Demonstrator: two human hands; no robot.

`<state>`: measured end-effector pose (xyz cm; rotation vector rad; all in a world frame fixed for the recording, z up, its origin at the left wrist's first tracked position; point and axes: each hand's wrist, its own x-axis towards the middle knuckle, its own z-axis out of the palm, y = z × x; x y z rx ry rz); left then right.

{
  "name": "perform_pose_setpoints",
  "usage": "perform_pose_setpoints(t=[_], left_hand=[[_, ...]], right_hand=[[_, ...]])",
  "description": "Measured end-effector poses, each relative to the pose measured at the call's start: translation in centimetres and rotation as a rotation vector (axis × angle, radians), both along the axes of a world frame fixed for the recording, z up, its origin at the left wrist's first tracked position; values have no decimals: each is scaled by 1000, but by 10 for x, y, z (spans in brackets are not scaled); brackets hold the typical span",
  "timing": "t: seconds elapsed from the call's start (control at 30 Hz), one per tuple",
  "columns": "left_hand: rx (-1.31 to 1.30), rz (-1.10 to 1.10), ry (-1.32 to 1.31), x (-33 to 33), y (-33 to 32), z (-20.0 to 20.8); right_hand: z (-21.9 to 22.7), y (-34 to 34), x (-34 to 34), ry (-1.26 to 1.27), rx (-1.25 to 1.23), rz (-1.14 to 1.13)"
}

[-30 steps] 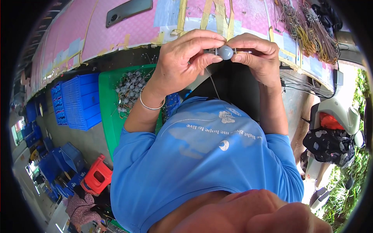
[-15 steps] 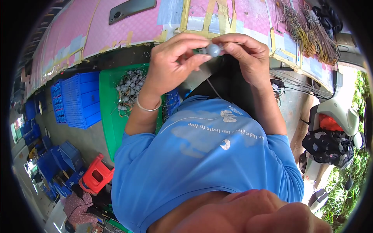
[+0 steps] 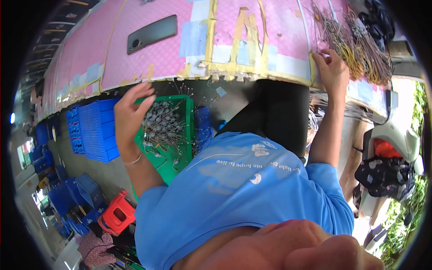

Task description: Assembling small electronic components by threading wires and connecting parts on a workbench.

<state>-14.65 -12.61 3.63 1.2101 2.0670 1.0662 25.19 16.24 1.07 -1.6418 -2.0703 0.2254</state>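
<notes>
My left hand (image 3: 132, 112) is over the left side of a green tray (image 3: 189, 121), fingers stretched out and thumb apart, with nothing in it. Inside the tray is a heap of grey ball-shaped pieces with thin wire leads (image 3: 163, 123). At the right of the table, my right hand (image 3: 333, 72) has its fingers curled and thumb close to the index finger. Its fingertips are beside the loose ends of a bundle of thin brown and yellow wires (image 3: 344, 45). Whatever lies between those fingertips is too small to make out.
A dark phone (image 3: 152, 34) lies on the pink, taped-up table (image 3: 135, 63). Blue crates (image 3: 101, 130) stand left of the tray, with a red plastic stool (image 3: 117, 213) behind them. Black cables and a light-coloured scooter (image 3: 396, 135) are at the right.
My hands have parted. The grey ball piece they held together is no longer in them. The left moved down-left over the tray; the right moved right to the wire bundle.
</notes>
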Motion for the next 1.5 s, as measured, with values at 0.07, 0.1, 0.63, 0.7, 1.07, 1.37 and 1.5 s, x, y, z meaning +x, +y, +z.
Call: perform_pose_setpoints(t=[0.07, 0.1, 0.63, 0.7, 1.07, 1.37, 1.5], left_hand=[[62, -105, 26, 15, 54, 1], [97, -176, 111, 22, 85, 4], [241, -659, 1023, 33, 355, -11], [385, -461, 543, 49, 337, -17], [185, -352, -932, 139, 158, -29], [355, -290, -929, 131, 121, -14], [388, -225, -960, 132, 119, -12]], right_hand=[[-12, 7, 3, -81, -50, 3], [-16, 7, 4, -85, 22, 24], [-2, 6, 11, 375, -110, 36], [4, 5, 13, 1142, -291, 49], [7, -46, -89, 1488, -823, 399], [13, -100, -88, 1090, -717, 491], [7, -114, -80, 1094, -700, 479]])
